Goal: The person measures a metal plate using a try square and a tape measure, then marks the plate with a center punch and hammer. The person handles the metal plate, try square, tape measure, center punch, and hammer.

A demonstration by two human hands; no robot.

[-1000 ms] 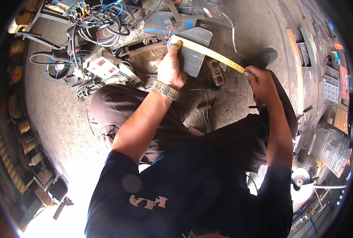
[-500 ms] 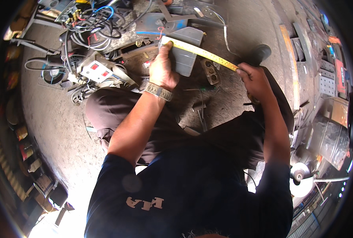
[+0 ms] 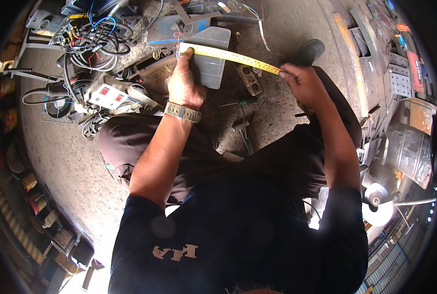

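While both hands clench it, yellow tape measure (image 3: 231, 55) stretches from left grip (image 3: 185, 83) to right grip (image 3: 302, 84).

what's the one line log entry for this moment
left hand pins tape measure end on grey metal plate | right hand pulls tape taut | both shut on tape measure

The tape measure (image 3: 233, 55) stretches between the left hand (image 3: 185, 84) and the right hand (image 3: 303, 83) — over a flat plate (image 3: 209, 56). Tangled wires (image 3: 93, 41) lie left of the left hand.

Dark short-sleeved shirt, brown trousers — woven wristband (image 3: 182, 112) on left wrist.
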